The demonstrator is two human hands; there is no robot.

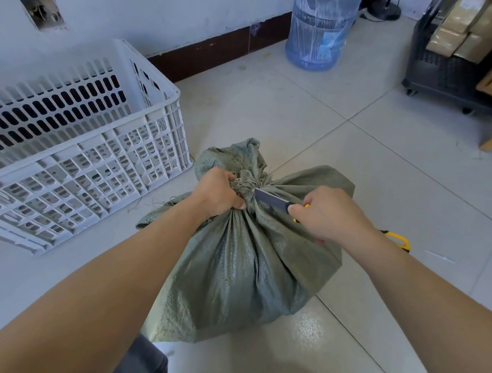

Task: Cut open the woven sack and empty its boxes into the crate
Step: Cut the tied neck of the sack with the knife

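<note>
pale tiled floor [391, 158], white wall at 12 o'clock. grey-green woven plastic sack [246, 261] stands at centre, tied neck up, still closed. left hand [218, 191] grip clamped on the bunched neck. right hand [326, 215] grip wrapped round a yellow-handled utility knife [270, 199], blade tip touching the neck tie. white perforated plastic crate [105, 166] at 9 o'clock, just beside the sack. blue water jug [316, 33] at 12 o'clock, black cart [436, 66] of cardboard boxes at 2 o'clock.

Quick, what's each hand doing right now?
Left hand: closed, gripping the tied neck of the woven sack.
Right hand: closed, holding the yellow-handled knife, blade at the knot.
</note>
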